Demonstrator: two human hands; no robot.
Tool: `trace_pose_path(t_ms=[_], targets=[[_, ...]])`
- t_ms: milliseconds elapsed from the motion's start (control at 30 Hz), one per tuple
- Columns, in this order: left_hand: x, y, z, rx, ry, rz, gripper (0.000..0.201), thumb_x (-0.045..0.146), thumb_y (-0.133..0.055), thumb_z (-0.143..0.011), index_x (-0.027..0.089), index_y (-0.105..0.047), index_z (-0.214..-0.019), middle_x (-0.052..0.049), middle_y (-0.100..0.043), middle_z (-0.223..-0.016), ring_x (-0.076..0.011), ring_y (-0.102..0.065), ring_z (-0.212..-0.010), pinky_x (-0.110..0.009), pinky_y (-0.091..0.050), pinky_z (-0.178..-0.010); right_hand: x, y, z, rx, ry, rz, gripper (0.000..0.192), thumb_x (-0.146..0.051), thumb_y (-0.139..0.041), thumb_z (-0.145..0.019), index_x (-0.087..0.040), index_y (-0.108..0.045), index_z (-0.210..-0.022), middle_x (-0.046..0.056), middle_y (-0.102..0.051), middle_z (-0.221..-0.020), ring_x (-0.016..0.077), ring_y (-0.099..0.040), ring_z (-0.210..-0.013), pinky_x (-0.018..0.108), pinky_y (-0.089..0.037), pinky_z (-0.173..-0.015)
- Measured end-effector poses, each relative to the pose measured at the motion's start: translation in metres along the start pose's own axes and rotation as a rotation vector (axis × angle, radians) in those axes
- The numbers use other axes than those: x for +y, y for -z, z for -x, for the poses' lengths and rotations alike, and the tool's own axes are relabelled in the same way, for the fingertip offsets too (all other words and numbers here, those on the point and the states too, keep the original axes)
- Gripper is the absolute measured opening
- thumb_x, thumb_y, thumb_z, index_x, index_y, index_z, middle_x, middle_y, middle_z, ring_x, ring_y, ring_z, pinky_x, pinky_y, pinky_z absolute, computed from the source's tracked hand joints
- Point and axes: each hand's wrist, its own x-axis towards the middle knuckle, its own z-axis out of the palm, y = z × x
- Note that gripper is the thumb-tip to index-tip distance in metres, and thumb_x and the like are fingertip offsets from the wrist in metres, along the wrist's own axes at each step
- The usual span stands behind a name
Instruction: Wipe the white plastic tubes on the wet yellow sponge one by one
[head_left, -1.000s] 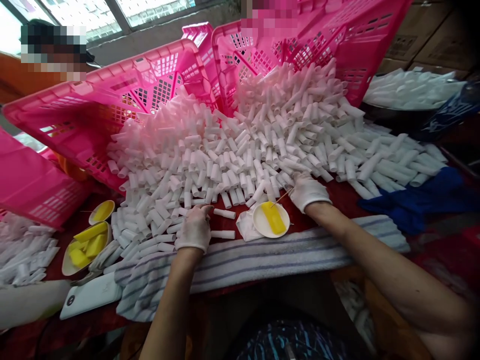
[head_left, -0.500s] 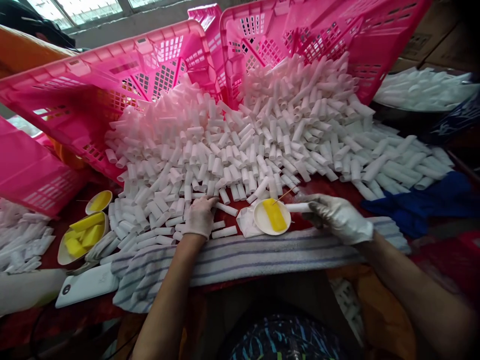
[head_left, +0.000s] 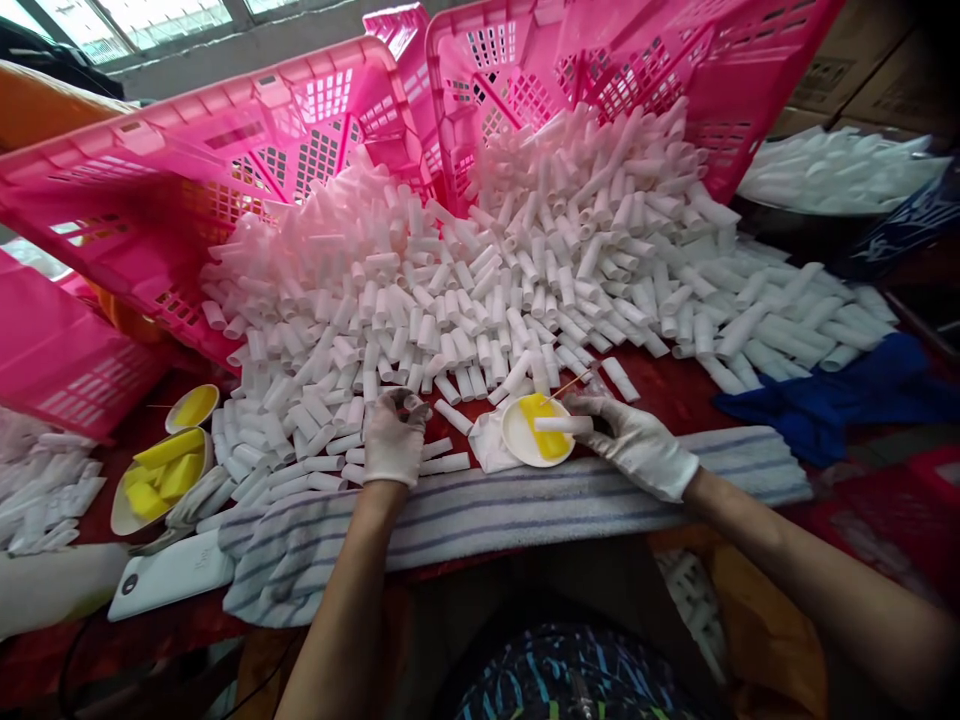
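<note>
My right hand [head_left: 636,440], in a white glove with dark-stained fingertips, pinches a short white tube [head_left: 553,425]. The tube lies level over a small white dish [head_left: 517,448] and crosses the yellow block [head_left: 553,442] in it. A thin wooden stick [head_left: 570,386] leans at the dish's far edge, and a crumpled white wrapper [head_left: 485,442] shows under its left side. My left hand [head_left: 395,437], gloved too, curls its fingers at the near edge of the heaped white tubes [head_left: 450,300]. Whatever its fingers hold is hidden.
Pink crates [head_left: 300,120] tipped toward me stand behind the heap. A striped towel [head_left: 510,510] runs along the table edge. At left are a bowl of yellow blocks [head_left: 165,475], a smaller yellow-filled dish [head_left: 193,408] and a white phone [head_left: 176,575]. A blue cloth [head_left: 840,395] lies right.
My right hand has moved left, bringing its tube over the dish. A loose tube now shows beyond that hand. My left hand's fingers have curled up from the tubes.
</note>
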Motion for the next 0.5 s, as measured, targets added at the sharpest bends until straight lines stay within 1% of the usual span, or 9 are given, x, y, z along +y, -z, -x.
trace_pose_path(t_ms=[67,100,167,233,300,367,400,433,500], targets=[[0.004,0.002,0.011,-0.073,0.063,0.227,0.032,0.031,-0.064,-0.083,0.018,-0.058,-0.111,-0.005,-0.067,-0.098,-0.0184,-0.067,-0.079,-0.036,-0.057,-0.081,-0.001,-0.001,0.003,0.007,-0.023,0.031,0.045,-0.050,-0.069,-0.088,-0.022,-0.069,-0.123,0.009,-0.073,-0.122,0.0284,-0.071,-0.111,0.044,-0.058,-0.103],[0.005,0.002,0.016,-0.116,0.088,0.292,0.031,0.032,-0.065,-0.081,0.018,-0.058,-0.108,-0.004,-0.067,-0.097,-0.0176,-0.067,-0.077,-0.035,-0.057,-0.079,-0.001,-0.003,0.004,0.022,0.001,0.035,0.043,-0.050,-0.069,-0.088,-0.021,-0.071,-0.120,0.009,-0.074,-0.119,0.0287,-0.071,-0.110,0.045,-0.058,-0.103],[0.008,-0.001,0.027,-0.155,0.117,0.313,0.027,0.032,-0.071,-0.076,0.020,-0.059,-0.097,-0.002,-0.068,-0.092,-0.0172,-0.067,-0.077,-0.033,-0.057,-0.079,0.000,-0.004,0.005,0.049,0.088,0.032,0.035,-0.048,-0.070,-0.087,-0.020,-0.075,-0.107,0.009,-0.075,-0.108,0.0279,-0.073,-0.100,0.044,-0.061,-0.098],[0.011,-0.006,0.039,-0.148,0.127,0.302,0.026,0.028,-0.076,-0.070,0.020,-0.055,-0.082,-0.001,-0.068,-0.086,-0.0169,-0.067,-0.078,-0.032,-0.057,-0.081,0.000,-0.005,0.006,0.054,0.153,0.036,0.030,-0.048,-0.072,-0.085,-0.021,-0.075,-0.099,0.008,-0.074,-0.100,0.0262,-0.074,-0.090,0.043,-0.064,-0.089],[0.014,-0.013,0.049,-0.136,0.125,0.327,0.029,0.023,-0.077,-0.068,0.021,-0.049,-0.076,0.000,-0.070,-0.084,-0.0167,-0.068,-0.081,-0.032,-0.057,-0.084,-0.002,-0.005,0.007,0.022,0.141,0.054,0.035,-0.047,-0.073,-0.084,-0.022,-0.074,-0.108,0.008,-0.074,-0.108,0.0268,-0.073,-0.096,0.042,-0.064,-0.091],[0.017,-0.020,0.058,-0.135,0.082,0.323,0.024,0.018,-0.076,-0.069,0.020,-0.055,-0.081,-0.002,-0.072,-0.089,-0.0178,-0.070,-0.085,-0.034,-0.057,-0.088,-0.003,-0.005,0.009,0.001,0.097,0.067,0.042,-0.046,-0.070,-0.087,-0.022,-0.070,-0.121,0.009,-0.073,-0.119,0.0279,-0.071,-0.108,0.042,-0.060,-0.098],[0.018,-0.023,0.062,-0.137,0.036,0.304,0.024,0.015,-0.075,-0.069,0.019,-0.060,-0.087,-0.003,-0.073,-0.094,-0.0189,-0.071,-0.089,-0.035,-0.057,-0.090,-0.003,-0.006,0.009,0.000,0.092,0.077,0.042,-0.046,-0.068,-0.089,-0.022,-0.070,-0.123,0.009,-0.073,-0.119,0.0279,-0.071,-0.109,0.042,-0.060,-0.099],[0.020,-0.025,0.066,-0.144,-0.023,0.287,0.027,0.013,-0.075,-0.068,0.019,-0.065,-0.092,-0.004,-0.073,-0.097,-0.0200,-0.071,-0.092,-0.036,-0.057,-0.093,-0.002,-0.006,0.010,0.004,0.106,0.099,0.039,-0.045,-0.065,-0.091,-0.021,-0.071,-0.121,0.009,-0.073,-0.113,0.0274,-0.071,-0.105,0.042,-0.061,-0.097],[0.022,-0.029,0.072,-0.164,-0.132,0.277,0.029,0.011,-0.076,-0.068,0.018,-0.071,-0.096,-0.007,-0.074,-0.101,-0.0220,-0.071,-0.096,-0.037,-0.056,-0.095,0.002,-0.007,0.011,0.021,0.179,0.167,0.033,-0.044,-0.062,-0.092,-0.019,-0.076,-0.107,0.010,-0.072,-0.096,0.0258,-0.072,-0.089,0.042,-0.063,-0.085]])
